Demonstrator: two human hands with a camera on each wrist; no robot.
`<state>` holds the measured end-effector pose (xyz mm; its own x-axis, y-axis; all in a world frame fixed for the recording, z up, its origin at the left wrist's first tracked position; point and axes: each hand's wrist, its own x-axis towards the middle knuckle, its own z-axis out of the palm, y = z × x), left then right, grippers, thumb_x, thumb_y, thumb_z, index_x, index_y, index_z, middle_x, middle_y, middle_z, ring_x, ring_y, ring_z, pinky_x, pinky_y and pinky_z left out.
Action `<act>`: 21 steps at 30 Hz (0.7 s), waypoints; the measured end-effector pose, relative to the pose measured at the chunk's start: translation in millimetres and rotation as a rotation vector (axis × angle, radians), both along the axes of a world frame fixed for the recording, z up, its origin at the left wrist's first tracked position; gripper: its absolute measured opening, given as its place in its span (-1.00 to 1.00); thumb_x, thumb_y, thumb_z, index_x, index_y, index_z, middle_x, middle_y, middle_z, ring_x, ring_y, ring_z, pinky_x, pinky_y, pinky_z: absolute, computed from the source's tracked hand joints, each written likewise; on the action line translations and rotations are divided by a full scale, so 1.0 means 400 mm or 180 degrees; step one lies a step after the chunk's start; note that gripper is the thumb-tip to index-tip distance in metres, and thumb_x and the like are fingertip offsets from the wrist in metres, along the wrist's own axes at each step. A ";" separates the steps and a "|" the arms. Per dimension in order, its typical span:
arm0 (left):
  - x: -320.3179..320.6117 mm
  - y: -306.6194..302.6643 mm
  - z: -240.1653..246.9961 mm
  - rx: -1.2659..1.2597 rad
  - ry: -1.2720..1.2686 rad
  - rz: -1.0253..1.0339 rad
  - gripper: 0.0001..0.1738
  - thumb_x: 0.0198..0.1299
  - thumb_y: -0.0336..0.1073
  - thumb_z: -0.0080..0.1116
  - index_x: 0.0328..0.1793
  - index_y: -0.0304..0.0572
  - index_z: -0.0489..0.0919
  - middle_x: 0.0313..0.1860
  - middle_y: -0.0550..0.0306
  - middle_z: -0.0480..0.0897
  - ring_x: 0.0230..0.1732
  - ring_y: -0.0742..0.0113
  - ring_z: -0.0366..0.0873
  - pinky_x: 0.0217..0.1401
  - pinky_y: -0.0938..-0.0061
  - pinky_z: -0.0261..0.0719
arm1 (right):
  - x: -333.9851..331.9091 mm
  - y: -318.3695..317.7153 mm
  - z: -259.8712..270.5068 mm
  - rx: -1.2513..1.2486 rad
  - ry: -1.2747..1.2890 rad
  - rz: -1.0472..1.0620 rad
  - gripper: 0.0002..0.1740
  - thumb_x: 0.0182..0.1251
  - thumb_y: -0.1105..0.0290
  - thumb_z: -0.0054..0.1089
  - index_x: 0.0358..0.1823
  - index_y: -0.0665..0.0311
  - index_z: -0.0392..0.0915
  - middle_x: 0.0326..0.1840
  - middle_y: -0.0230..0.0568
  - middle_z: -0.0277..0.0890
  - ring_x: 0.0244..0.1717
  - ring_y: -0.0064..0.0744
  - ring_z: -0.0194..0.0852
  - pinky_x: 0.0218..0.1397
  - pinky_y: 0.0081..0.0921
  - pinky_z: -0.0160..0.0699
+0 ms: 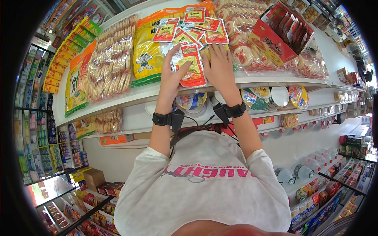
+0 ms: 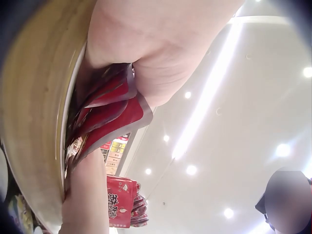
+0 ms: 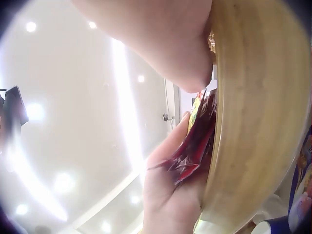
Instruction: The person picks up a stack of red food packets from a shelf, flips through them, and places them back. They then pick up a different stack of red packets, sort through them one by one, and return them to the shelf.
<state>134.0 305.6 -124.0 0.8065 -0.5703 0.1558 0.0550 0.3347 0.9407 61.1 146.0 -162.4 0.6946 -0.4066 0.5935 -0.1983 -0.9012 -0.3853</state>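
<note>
My left hand holds a small stack of red and yellow snack packets at the shelf's front edge, its thumb across the top one and its fingers along the left side. My right hand lies to the right of that stack, fingers stretched forward and the thumb close to the packet's edge. Beyond both hands, several loose matching packets overlap on a large yellow bag. In the left wrist view, red packets with silver borders stick out below the left hand; the right wrist view shows their dark red sides.
A red display box full of packets stands to the right on bagged round crackers. Left of the yellow bag are tall clear bags of crackers. The white shelf edge runs before me, with instant noodle tubs below.
</note>
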 end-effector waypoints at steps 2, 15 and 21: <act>-0.001 0.000 -0.002 0.0015 -0.0054 0.0042 -0.25 0.35 -0.56 0.36 0.66 -0.16 0.39 0.55 -0.06 0.47 0.42 0.26 0.57 0.39 0.34 0.68 | -0.001 -0.002 -0.010 0.0084 0.0051 0.0022 -0.55 0.62 0.18 0.10 0.23 0.41 0.66 0.53 0.15 0.47 0.63 0.11 0.30 0.71 0.21 0.06; 0.008 -0.001 -0.015 0.0031 -0.0009 0.0072 -0.27 0.36 -0.56 0.36 0.65 -0.16 0.40 0.52 -0.06 0.50 0.41 0.28 0.58 0.39 0.34 0.68 | -0.015 0.000 0.018 0.0014 -0.0363 0.0144 -0.59 0.50 0.34 0.22 0.27 0.39 0.59 0.35 0.16 0.55 0.51 0.11 0.39 0.66 0.14 0.18; -0.004 0.001 -0.001 0.0011 0.0094 0.0083 -0.25 0.36 -0.55 0.37 0.66 -0.16 0.40 0.51 -0.06 0.52 0.41 0.28 0.58 0.37 0.35 0.69 | -0.055 0.000 0.048 0.1034 -0.0970 0.0535 -0.48 0.39 0.61 0.28 0.39 0.35 0.52 0.00 -0.02 0.52 0.09 -0.03 0.55 0.26 -0.11 0.52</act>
<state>132.2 306.1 -124.3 0.8253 -0.5496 0.1298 0.0741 0.3332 0.9399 39.1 146.1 -143.3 0.5806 -0.5018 0.6411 0.1058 -0.7343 -0.6706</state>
